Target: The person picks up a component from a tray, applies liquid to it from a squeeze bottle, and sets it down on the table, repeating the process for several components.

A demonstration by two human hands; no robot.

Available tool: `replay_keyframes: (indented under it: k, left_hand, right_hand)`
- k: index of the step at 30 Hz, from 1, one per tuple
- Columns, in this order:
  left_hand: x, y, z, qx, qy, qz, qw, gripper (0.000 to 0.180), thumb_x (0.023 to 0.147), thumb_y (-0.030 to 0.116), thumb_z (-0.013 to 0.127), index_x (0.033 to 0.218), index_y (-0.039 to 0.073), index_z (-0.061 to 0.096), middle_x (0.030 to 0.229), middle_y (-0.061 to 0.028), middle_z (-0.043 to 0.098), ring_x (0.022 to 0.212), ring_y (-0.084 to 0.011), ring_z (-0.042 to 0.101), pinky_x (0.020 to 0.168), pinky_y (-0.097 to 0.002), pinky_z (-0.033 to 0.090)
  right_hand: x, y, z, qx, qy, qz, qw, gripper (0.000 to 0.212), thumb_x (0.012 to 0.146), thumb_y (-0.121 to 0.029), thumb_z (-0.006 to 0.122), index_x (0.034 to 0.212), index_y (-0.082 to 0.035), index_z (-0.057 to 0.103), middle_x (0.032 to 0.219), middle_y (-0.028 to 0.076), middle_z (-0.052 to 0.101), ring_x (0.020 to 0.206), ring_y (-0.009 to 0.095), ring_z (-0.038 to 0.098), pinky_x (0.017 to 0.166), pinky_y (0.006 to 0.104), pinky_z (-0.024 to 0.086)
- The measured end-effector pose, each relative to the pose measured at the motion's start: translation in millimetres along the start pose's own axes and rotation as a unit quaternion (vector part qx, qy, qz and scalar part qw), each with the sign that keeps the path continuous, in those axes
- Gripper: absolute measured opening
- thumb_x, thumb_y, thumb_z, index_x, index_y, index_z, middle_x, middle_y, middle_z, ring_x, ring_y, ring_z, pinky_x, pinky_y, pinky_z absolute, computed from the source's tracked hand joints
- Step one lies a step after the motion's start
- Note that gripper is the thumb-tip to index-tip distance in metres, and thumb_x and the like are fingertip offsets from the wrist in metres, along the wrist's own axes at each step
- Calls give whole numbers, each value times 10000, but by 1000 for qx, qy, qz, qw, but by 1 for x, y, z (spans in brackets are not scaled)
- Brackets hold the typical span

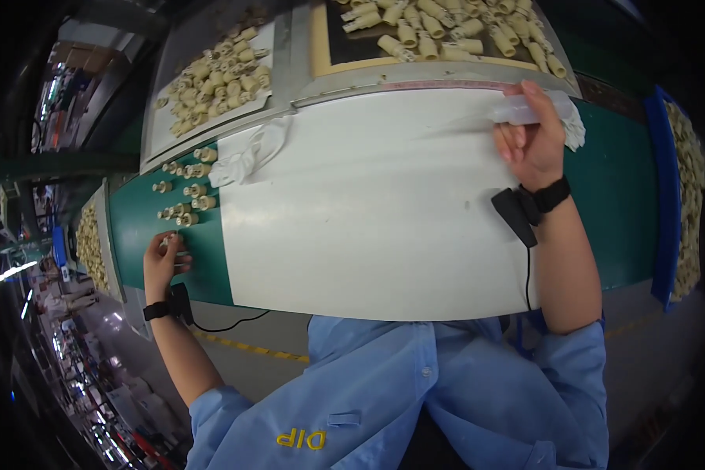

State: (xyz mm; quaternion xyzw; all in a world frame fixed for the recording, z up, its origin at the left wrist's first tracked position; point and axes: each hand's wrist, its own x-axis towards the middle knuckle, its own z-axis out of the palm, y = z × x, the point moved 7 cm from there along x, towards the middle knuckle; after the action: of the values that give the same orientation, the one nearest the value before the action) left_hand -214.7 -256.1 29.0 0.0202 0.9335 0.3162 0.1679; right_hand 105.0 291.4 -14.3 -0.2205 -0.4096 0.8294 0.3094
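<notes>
My right hand (536,141) is closed around a translucent squeeze bottle (517,111), which lies tilted nearly flat above the white sheet. Its long thin nozzle points left. At the left, my left hand (163,258) is low over the green mat (210,270), with thumb and fingers pinched together. A small pale thing may be between those fingertips, but it is too small to make out. Just beyond that hand stand several cream cylindrical parts (193,190) with narrower ends, loosely grouped on the mat.
A white sheet (352,227) covers the middle of the bench. A crumpled white cloth (251,153) lies at its left, another (574,131) behind the bottle. Cream parts fill the far-left tray (223,82), the far tray (446,31) and a blue bin (666,196) at right. Cables hang from both wrists.
</notes>
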Motion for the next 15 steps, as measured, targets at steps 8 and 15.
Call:
replay_keyframes:
  k: [8, 15]
  left_hand:
    - [-69, 183, 32, -51, 20, 320, 946, 219, 1009, 226, 642, 1148, 57, 656, 689, -11, 607, 540, -81, 574, 486, -226, 441]
    - [-65, 354, 236, 77, -75, 594, 797, 188, 876, 78, 686, 1065, 81, 680, 992, -103, 684, 866, -316, 683, 735, -390, 545]
  right_hand:
    - [1, 0, 0, 7, -3, -4, 1000, 348, 1020, -362, 515, 965, -44, 646, 443, 2, 355, 319, 131, 309, 366, 289, 342]
    - [2, 4, -4, 29, 9, 19, 999, 332, 1013, -370, 524, 955, -67, 648, 445, 1, 363, 314, 135, 308, 356, 293, 344]
